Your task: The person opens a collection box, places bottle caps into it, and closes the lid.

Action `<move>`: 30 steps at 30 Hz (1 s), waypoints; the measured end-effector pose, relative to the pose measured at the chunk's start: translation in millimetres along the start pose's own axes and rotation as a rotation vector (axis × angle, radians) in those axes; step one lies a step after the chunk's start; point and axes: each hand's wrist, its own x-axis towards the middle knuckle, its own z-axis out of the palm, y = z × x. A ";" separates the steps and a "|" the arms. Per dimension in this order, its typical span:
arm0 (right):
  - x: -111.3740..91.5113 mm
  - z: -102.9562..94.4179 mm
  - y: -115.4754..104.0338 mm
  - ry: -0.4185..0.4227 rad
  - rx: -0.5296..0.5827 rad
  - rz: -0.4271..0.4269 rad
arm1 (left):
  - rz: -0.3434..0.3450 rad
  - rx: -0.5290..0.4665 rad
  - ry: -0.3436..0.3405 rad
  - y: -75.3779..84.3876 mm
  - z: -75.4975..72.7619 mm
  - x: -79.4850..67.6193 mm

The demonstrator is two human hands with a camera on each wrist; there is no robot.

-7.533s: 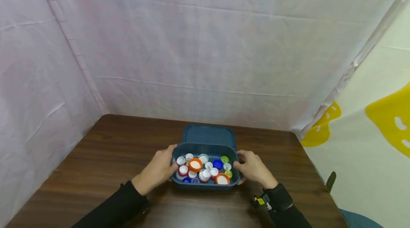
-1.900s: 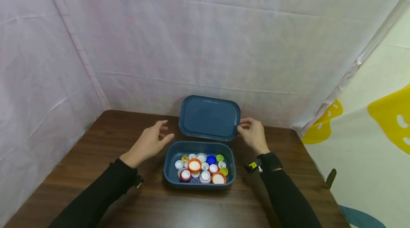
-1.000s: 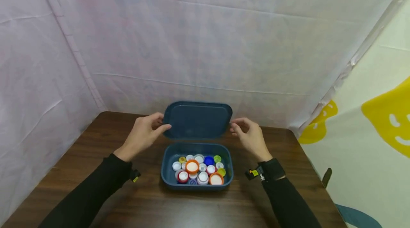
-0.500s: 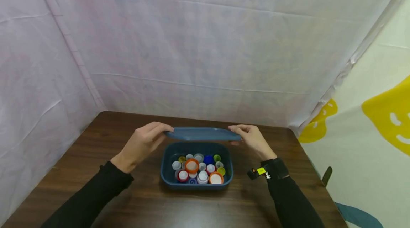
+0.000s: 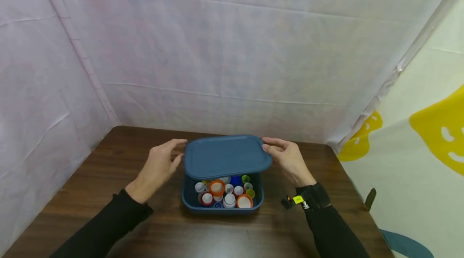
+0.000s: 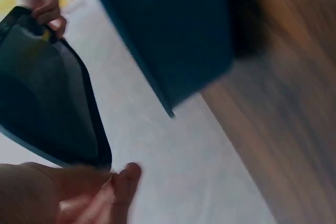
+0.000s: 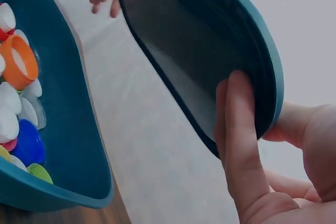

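A dark blue lid hangs tilted above the back part of a matching open box, its smooth top facing up. My left hand holds the lid's left edge by the fingertips; the left wrist view is blurred there. At the other end my right hand pinches the right edge, with fingers against the underside. Inside the box lie several bottle caps: white ones, a blue cap, green ones and orange ring-shaped caps. The lid hides the box's back rim in the head view.
The box stands on a brown wooden table. Behind it hangs a pale cloth wall, close to the table's back edge. To the right is a light curtain with yellow smiling shapes.
The lid was leaning behind the box, held by my right hand; my left hand took its other end. It has since tipped forward from upright and come over the box's back.
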 end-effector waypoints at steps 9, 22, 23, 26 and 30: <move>-22.4 16.0 1.2 0.041 -0.217 -0.111 | -0.399 -0.186 -0.249 15.7 -9.7 -16.6; -40.4 28.2 16.8 -0.030 -0.567 -0.056 | -0.392 -0.070 -0.294 18.5 9.4 -32.9; -41.3 28.7 18.6 -0.032 -0.603 -0.056 | -0.394 -0.072 -0.298 18.7 10.4 -33.4; -44.6 30.4 23.5 -0.020 -0.661 -0.042 | -0.406 -0.080 -0.311 19.1 12.9 -34.8; -49.9 29.9 27.7 -0.015 -0.653 0.006 | -0.414 -0.114 -0.325 19.5 15.0 -37.4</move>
